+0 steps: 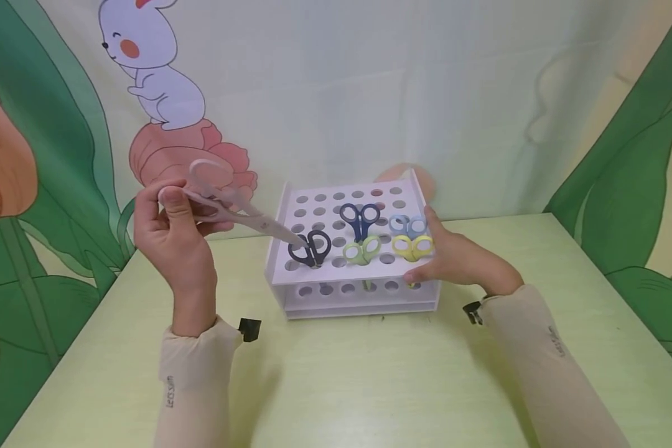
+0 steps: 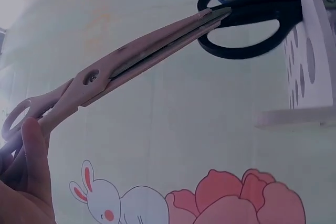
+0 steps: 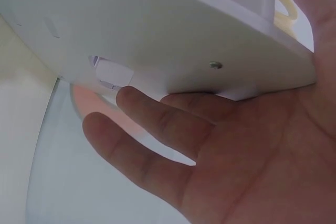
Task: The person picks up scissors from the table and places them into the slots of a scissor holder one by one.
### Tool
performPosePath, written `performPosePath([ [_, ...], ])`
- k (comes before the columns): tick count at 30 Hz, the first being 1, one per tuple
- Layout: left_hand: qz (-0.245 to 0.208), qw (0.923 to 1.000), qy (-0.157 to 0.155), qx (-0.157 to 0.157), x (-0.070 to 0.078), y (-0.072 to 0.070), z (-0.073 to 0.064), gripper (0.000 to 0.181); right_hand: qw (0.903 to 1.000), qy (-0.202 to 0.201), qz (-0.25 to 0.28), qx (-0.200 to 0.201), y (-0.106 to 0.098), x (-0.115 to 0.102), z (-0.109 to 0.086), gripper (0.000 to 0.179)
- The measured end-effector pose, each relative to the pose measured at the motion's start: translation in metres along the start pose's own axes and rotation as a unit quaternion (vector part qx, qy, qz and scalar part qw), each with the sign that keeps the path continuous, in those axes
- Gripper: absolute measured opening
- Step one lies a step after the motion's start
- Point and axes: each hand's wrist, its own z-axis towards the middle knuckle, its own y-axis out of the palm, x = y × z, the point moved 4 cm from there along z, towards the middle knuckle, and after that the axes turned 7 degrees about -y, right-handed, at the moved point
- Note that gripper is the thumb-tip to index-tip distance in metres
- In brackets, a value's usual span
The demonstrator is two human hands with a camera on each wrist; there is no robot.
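Pink scissors [image 1: 229, 208] in left hand [image 1: 170, 239].

Pale green table [image 1: 369, 386] stood before printed backdrop [image 1: 325, 93]. Backdrop showed white cartoon rabbit [image 1: 151, 68] sitting on pink flower [image 1: 190, 155], with large green leaves [image 1: 627, 180] at both sides and orange tulip [image 1: 2, 162] at far left. Wrist view caught same rabbit and flower, dim. Dark blue scissors [image 1: 360, 218], light blue scissors [image 1: 407, 225], green scissors [image 1: 362, 249] and yellow scissors [image 1: 412, 246] stood upright, apparently blades down.
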Motion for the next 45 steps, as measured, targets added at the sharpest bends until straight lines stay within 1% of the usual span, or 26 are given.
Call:
performPosePath([
  [2,0.022,0.9997,0.009,-0.002,0.001,0.000,0.000,0.045,1.0000,-0.002,0.001,0.001,0.001,0.000,0.001,0.141],
  [5,0.048,0.9986,0.022,0.004,0.004,-0.003,0.000,0.040,1.0000,-0.005,0.002,0.002,0.000,0.000,0.001,0.140],
  [8,0.054,0.9983,0.022,0.002,0.005,-0.002,0.001,0.034,1.0000,-0.001,0.004,0.002,0.000,0.000,0.001,0.140],
  [11,0.053,0.9985,0.016,-0.005,0.004,0.000,0.001,0.032,1.0000,0.005,0.005,0.001,0.000,0.000,0.000,0.140],
  [13,0.046,0.9988,0.016,0.000,0.005,-0.001,0.001,0.035,0.9999,0.009,0.006,-0.001,0.000,0.000,-0.001,0.141],
  [15,0.024,0.9995,0.017,0.007,0.008,-0.001,0.001,0.042,0.9999,0.011,0.006,-0.002,0.000,0.000,-0.001,0.141],
  [17,-0.003,0.9999,0.016,0.005,0.012,0.000,0.000,0.050,0.9999,0.010,0.005,-0.001,0.000,0.000,-0.001,0.141],
  [19,-0.023,0.9996,0.010,-0.009,0.012,0.006,-0.003,0.055,1.0000,0.007,0.004,0.001,-0.001,0.000,0.000,0.140],
  [20,-0.022,0.9996,0.006,-0.019,0.012,0.010,-0.005,0.055,1.0000,0.006,0.004,0.002,-0.001,0.000,0.000,0.140],
  [24,0.011,0.9980,-0.014,-0.061,0.004,0.025,-0.016,0.047,0.9999,0.007,0.008,0.003,0.000,0.000,0.000,0.141],
  [26,0.025,0.9970,-0.019,-0.071,0.001,0.028,-0.020,0.043,0.9999,0.008,0.010,0.002,0.000,0.001,0.000,0.141],
  [29,0.026,0.9963,-0.022,-0.078,-0.003,0.030,-0.021,0.041,0.9999,0.007,0.008,0.002,0.000,0.001,0.000,0.141],
  [32,0.022,0.9972,-0.019,-0.069,-0.003,0.028,-0.020,0.043,1.0000,0.002,0.007,0.003,0.000,0.000,0.000,0.140],
  [37,0.002,0.9993,-0.011,-0.035,0.000,0.024,-0.016,0.047,0.9999,-0.005,0.009,0.003,-0.001,-0.003,0.000,0.139],
  [40,-0.007,0.9993,-0.015,-0.035,0.000,0.025,-0.016,0.049,1.0000,-0.001,0.009,0.001,-0.001,-0.003,0.000,0.139],
  [45,0.003,0.9992,-0.013,-0.038,-0.002,0.027,-0.018,0.046,0.9999,0.004,0.012,0.002,0.000,-0.001,-0.001,0.140],
])
